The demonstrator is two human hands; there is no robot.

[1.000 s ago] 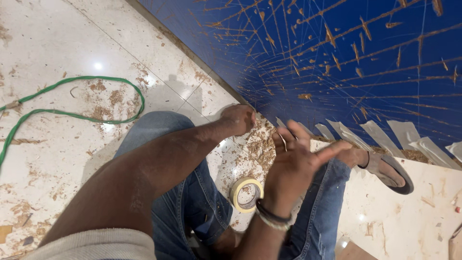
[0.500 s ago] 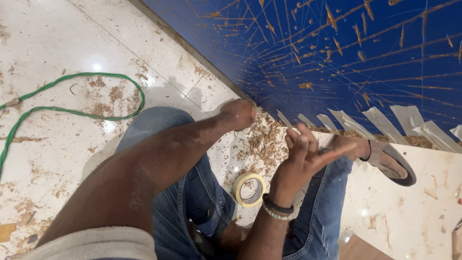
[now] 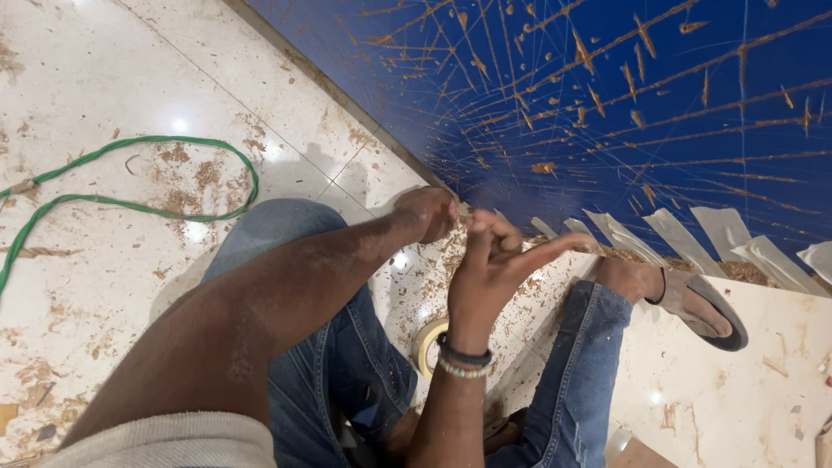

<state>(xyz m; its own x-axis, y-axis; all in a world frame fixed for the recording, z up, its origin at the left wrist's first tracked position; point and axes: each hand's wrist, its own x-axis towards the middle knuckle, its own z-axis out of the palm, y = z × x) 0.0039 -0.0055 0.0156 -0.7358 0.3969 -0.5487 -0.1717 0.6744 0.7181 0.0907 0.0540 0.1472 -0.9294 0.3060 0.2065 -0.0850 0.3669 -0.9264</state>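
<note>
Frame centre: left hand (image 3: 426, 214) and right hand (image 3: 490, 260) meet at the blue panel (image 3: 607, 104) edge, grips pinched on a tape strip; strip barely visible. Tape roll (image 3: 426, 345) on floor between knees. Risk: sawdust weakens adhesion; strip may crease or self-stick.

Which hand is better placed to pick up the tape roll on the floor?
Right, probably. The right hand is directly above the tape roll lying between the knees; the left hand is farther off, at the blue panel edge.
</note>
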